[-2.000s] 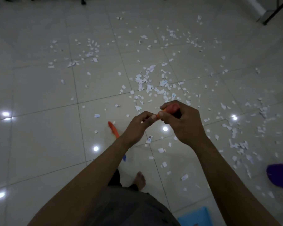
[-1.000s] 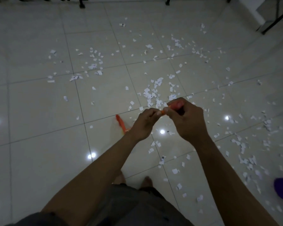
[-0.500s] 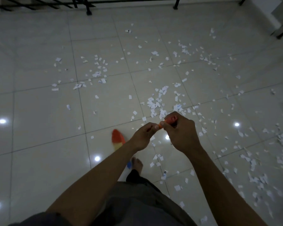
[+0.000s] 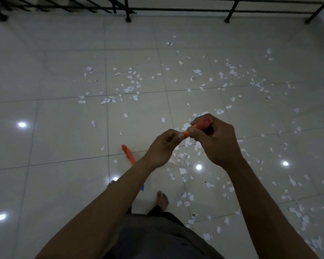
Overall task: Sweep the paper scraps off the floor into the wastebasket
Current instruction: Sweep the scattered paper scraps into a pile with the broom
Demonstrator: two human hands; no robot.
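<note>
White paper scraps [image 4: 131, 88] lie scattered over the glossy tiled floor, thickest ahead and to the right. Both hands hold an orange broom handle [image 4: 202, 123] upright in front of me. My right hand [image 4: 216, 141] is wrapped around its top end. My left hand [image 4: 162, 146] pinches the shaft just below it. The orange broom head [image 4: 128, 153] rests on the floor to the left of my left forearm, which hides most of the shaft. No wastebasket shows in the head view.
A black metal railing [image 4: 157, 8] runs along the far edge of the floor. My bare foot [image 4: 162, 200] stands on the tile near the scraps. Ceiling lights reflect as bright spots on the tiles.
I have stepped forward and the view tilted up, bringing the railing into sight. The purple and blue objects at lower right left the frame. Both hands kept their grip on the handle.
</note>
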